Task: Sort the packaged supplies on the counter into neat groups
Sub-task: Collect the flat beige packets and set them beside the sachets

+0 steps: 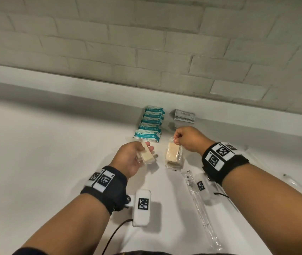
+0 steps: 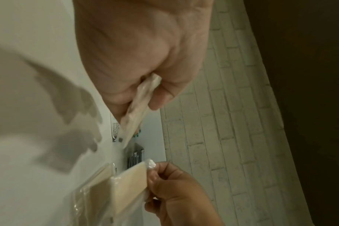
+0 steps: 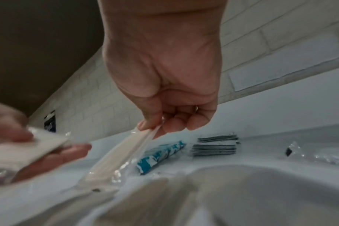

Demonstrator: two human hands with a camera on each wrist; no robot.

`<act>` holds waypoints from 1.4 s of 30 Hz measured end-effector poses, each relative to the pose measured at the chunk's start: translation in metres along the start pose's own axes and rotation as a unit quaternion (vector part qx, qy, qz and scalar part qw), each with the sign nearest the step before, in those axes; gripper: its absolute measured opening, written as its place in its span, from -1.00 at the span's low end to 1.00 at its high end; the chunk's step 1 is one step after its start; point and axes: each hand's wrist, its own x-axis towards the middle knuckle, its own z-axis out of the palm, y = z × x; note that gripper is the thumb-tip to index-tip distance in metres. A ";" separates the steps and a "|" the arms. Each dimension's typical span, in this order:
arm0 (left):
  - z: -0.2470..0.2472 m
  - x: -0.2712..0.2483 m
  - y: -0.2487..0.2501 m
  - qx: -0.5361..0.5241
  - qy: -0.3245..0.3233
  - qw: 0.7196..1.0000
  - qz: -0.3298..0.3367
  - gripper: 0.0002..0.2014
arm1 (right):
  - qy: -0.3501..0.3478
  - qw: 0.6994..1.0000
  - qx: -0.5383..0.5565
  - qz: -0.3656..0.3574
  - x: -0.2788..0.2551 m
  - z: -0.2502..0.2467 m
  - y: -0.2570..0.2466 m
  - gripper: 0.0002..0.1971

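Note:
My left hand [image 1: 143, 149] grips a beige pad in a clear wrapper [image 1: 146, 155] above the white counter [image 1: 54, 153]; the left wrist view shows its fingers [image 2: 161, 91] curled round that pad [image 2: 135, 116]. My right hand [image 1: 177, 139] pinches the top edge of a second wrapped beige pad [image 1: 173, 153], which hangs over another such pad [image 1: 174, 164] lying flat. The right wrist view shows this pinch [image 3: 153, 126] and the hanging pad [image 3: 116, 154]. A row of teal-and-white packets [image 1: 151, 124] and a stack of grey foil sachets [image 1: 184, 116] lie by the back ledge.
A long clear-wrapped item [image 1: 199, 203] lies on the counter under my right forearm. More clear wrappers [image 3: 310, 154] lie to the right of the grey sachets [image 3: 215, 146]. A brick wall [image 1: 146, 43] rises behind the raised ledge [image 1: 91, 92].

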 end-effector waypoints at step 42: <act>0.026 -0.012 -0.001 0.235 -0.069 0.955 0.164 -0.71 | 0.022 0.858 0.514 0.005 -0.060 -0.012 -0.022 -0.59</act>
